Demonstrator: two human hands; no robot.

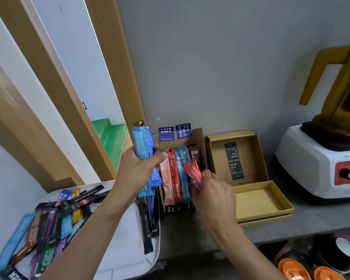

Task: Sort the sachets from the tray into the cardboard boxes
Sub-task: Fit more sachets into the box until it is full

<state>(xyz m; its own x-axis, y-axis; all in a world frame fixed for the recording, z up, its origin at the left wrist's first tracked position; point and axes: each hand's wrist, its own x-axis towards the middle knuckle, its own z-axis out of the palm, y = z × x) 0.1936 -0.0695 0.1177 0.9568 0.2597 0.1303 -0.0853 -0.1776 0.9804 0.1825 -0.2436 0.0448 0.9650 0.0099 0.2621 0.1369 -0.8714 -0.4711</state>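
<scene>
Head view shows the left hand [138, 168], fingers closed around a bundle of blue sachets [144, 156] above the white tray [129, 239], while the right hand [212, 190] pinches red sachets [193, 174] over the filled cardboard box [200, 138] on the desk [311, 215].

Both arms come in from the bottom of the frame, bare forearms angled up toward the middle. The left hand [138, 168] is raised a bit higher, knuckles facing the camera, fingers and thumb wrapped tight around a bunch of blue sachets [144, 156] held more or less upright. The right hand [212, 190] sits lower and to the right, back of the hand up, fingertips pinched on a red sachet [193, 174] that tilts up-left. The hands are close but not touching.
</scene>
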